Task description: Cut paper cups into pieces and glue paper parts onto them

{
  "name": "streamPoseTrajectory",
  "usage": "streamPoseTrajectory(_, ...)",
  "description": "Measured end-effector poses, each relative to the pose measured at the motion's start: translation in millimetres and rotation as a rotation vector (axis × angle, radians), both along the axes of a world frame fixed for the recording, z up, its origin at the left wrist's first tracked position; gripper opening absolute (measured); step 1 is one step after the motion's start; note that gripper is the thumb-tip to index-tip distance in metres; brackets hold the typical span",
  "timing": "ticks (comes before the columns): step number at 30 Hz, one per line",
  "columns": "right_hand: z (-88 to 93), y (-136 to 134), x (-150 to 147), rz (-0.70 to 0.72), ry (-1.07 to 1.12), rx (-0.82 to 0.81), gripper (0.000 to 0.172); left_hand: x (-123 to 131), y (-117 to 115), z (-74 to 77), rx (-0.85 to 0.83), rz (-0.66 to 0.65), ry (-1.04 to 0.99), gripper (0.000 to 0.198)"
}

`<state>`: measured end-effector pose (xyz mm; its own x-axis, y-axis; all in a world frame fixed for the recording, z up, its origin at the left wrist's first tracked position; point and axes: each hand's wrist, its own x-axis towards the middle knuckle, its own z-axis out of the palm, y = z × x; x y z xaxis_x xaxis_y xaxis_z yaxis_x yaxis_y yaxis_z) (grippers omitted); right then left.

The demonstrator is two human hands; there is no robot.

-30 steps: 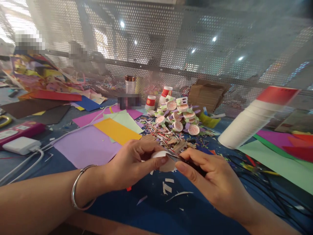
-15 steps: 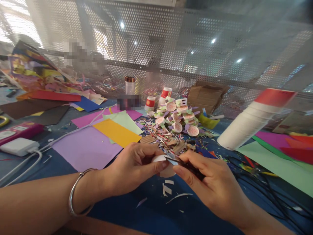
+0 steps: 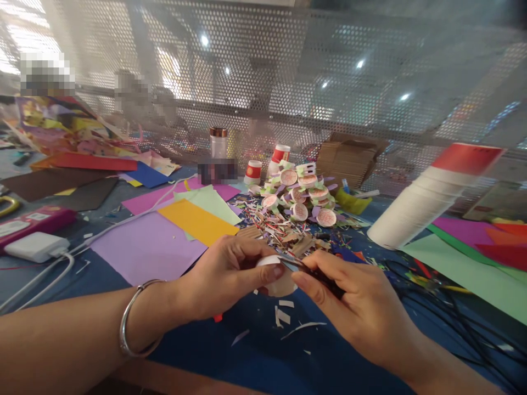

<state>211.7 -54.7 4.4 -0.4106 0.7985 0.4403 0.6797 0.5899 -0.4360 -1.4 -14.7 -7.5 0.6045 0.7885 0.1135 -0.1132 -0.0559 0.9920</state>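
Near the middle, my left hand (image 3: 230,277) pinches a small white paper cup piece (image 3: 282,285) between thumb and fingers. My right hand (image 3: 349,302) is closed on a dark-handled cutting tool, probably scissors (image 3: 292,263), whose metal blade lies against the upper edge of the cup piece. Most of the tool's handle is hidden by my fingers. Below the hands, thin white paper scraps (image 3: 283,316) lie on the blue tabletop (image 3: 313,367).
Beyond the hands are paper shreds (image 3: 292,236) and piled cup-bottom pieces (image 3: 298,211). A tilted stack of paper cups (image 3: 428,203) stands right, above black cables (image 3: 457,318). Lilac paper (image 3: 144,247), a white charger (image 3: 37,247) and a pink power strip (image 3: 37,225) lie left.
The white cup piece has turned in my left hand, showing more of its round face. A small red bit now shows below my left wrist. My right hand has barely moved.
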Motion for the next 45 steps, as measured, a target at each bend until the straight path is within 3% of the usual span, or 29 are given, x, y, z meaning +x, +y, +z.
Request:
streamPoseTrajectory(8,-2.2,-1,-3,0.01,0.033,-0.066,0.032,2,1,-0.8,0.004,-0.039,0.026,0.018)
streamPoseTrajectory(16,7.3,7,-1,-0.211,0.371,-0.337,0.037,0,4,-1.5,-0.07,0.023,-0.022,0.015)
streamPoseTrajectory(27,-4.5,15,-2,0.017,0.631,-0.654,0.033,2,5,-3.6,-0.176,0.068,-0.105,0.014)
streamPoseTrajectory(34,-7.9,16,-3,0.033,0.663,-0.664,0.021,3,4,-3.2,-0.229,0.022,-0.109,0.014)
streamPoseTrajectory(45,-6.7,16,-1,-0.02,0.505,-0.549,0.028,-1,7,0.0,-0.204,-0.024,-0.04,0.026)
